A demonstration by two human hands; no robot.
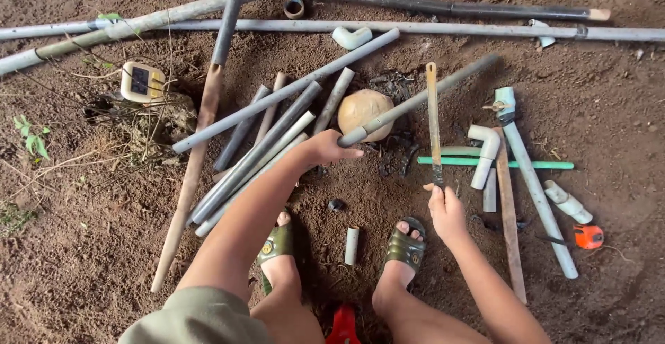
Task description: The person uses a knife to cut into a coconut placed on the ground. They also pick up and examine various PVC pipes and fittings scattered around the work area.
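My left hand [325, 148] grips the near end of a grey plastic pipe [443, 84] that rests across a tan rounded stone [360, 112] and slants up to the right. My right hand [445, 209] holds the handle of a long thin saw blade [433, 119], which points away from me and crosses over the pipe beside the stone. A short white pipe offcut [352, 245] lies on the soil between my feet in green sandals [406, 245].
A fan of grey pipes [263, 143] lies to the left, with a wooden stick [190, 178]. Right: a white elbow fitting [485, 143], a green pipe [533, 165], a long white pipe [537, 191], a wooden slat [509, 226], an orange tape measure [588, 236]. Long pipes cross the far ground.
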